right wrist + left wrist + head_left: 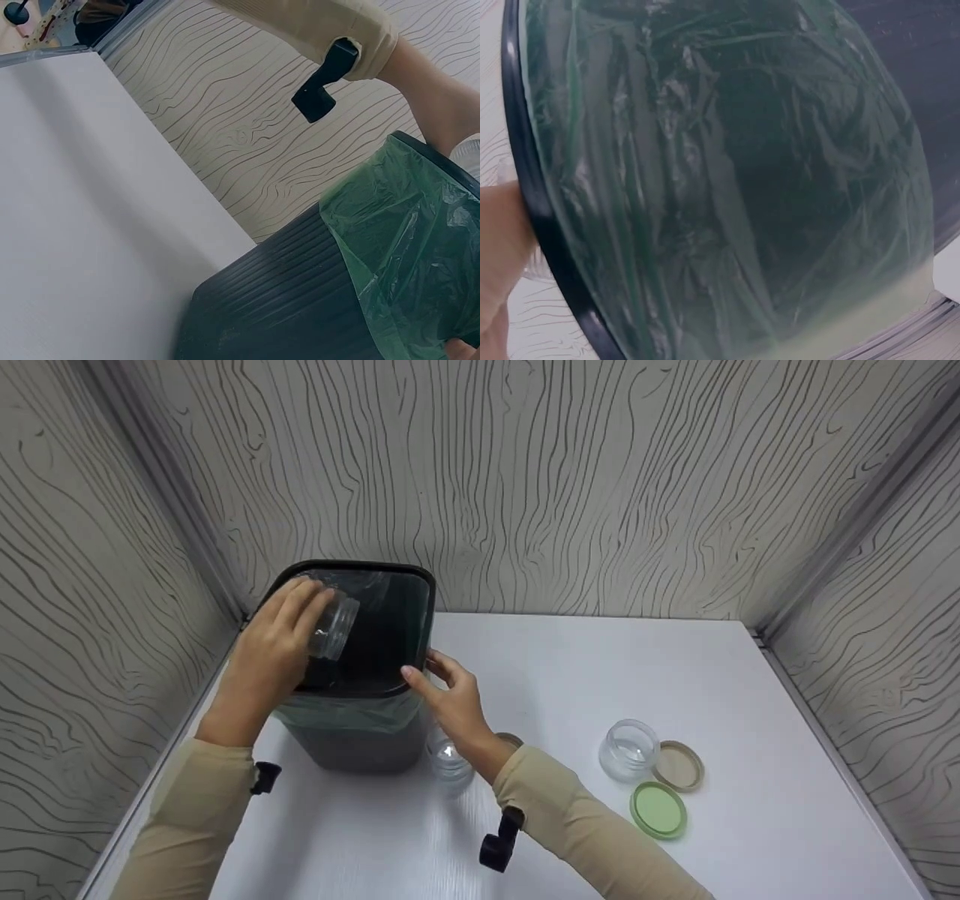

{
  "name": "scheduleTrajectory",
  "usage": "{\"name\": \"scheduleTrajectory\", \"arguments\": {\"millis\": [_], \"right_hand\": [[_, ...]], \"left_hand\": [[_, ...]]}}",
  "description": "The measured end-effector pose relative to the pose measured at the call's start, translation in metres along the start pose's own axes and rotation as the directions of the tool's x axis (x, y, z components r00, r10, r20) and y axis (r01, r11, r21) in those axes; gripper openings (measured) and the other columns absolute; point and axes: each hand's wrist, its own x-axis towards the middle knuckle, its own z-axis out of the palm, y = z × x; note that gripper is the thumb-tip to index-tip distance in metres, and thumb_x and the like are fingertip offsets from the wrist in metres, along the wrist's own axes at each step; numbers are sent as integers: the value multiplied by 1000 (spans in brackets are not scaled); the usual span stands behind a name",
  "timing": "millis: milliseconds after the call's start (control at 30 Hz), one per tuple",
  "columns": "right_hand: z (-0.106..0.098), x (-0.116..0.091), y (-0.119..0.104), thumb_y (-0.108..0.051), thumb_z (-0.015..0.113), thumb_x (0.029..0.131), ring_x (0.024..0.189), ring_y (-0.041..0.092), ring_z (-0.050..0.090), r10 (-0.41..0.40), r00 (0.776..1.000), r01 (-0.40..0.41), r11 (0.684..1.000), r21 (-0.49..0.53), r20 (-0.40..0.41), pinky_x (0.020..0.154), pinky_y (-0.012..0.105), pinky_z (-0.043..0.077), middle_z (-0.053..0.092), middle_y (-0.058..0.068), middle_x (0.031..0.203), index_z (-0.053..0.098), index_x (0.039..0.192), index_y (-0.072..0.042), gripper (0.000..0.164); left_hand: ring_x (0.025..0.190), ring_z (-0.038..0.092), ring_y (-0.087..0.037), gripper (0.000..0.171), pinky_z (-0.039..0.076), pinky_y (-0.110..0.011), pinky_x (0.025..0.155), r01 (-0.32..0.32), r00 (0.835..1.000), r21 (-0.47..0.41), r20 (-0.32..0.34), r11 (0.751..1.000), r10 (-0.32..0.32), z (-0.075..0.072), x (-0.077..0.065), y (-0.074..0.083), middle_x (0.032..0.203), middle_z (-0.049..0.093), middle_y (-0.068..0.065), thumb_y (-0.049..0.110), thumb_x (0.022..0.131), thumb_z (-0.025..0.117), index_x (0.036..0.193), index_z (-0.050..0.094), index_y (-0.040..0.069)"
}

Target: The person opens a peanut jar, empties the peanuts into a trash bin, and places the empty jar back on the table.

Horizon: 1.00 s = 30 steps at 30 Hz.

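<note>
In the head view, my left hand (274, 645) grips a clear jar (335, 628) by its base. The jar is tipped on its side over the opening of a dark trash bin (360, 746), its mouth facing right and downward. A green bag (352, 712) lines the bin and folds over its outside. My right hand (454, 697) grips the bin's near right rim, thumb on top and fingers at the outer side. The left wrist view is filled by the green liner and black rim (544, 225); part of a hand (499, 262) shows at the left edge. The bin's bottom is too dark to make out.
A second clear jar (448, 761) stands against the bin's right side, near a brown lid (510, 739) partly hidden by my right wrist. Farther right are another clear jar (628, 750), a tan lid (679, 766) and a green lid (658, 810). Patterned walls enclose the white table (570, 675).
</note>
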Motion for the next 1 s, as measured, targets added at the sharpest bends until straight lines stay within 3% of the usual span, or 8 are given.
{"name": "scheduleTrajectory", "arguments": {"millis": [233, 500, 800, 1000], "right_hand": [[1, 0, 0, -23, 62, 92, 135, 33, 47, -13, 1000, 13, 1000, -9, -5, 110, 39, 46, 53, 21, 140, 50, 135, 3, 52], [0, 0, -1, -22, 62, 93, 137, 33, 46, -6, 1000, 6, 1000, 2, 1, 110, 40, 45, 53, 21, 141, 50, 136, 3, 51], [-1, 0, -1, -24, 59, 95, 138, 32, 44, 37, 999, -38, 999, 17, 37, 114, 44, 41, 50, 22, 143, 47, 138, 2, 52], [-2, 2, 2, -28, 57, 96, 140, 32, 42, 32, 997, -33, 999, 17, 69, 115, 44, 40, 47, 23, 145, 42, 142, 3, 57]], "left_hand": [[122, 53, -39, 71, 49, -43, 104, 68, 998, -38, -17, 997, -68, -5, -2, 2, 126, 57, -24, -22, 60, 66, 129, 53, -5], [123, 51, -40, 83, 50, -46, 102, 186, 981, -107, -29, 977, -190, -6, -6, 6, 129, 54, -24, -13, 55, 83, 131, 51, -5], [124, 50, -39, 88, 45, -47, 107, 317, 941, -179, -66, 932, -332, -3, -15, 15, 130, 52, -26, -5, 54, 88, 132, 48, -5], [122, 51, -39, 89, 47, -48, 105, 358, 913, -258, -107, 897, -395, 0, -17, 20, 129, 53, -26, -5, 51, 90, 129, 49, -6]]}}
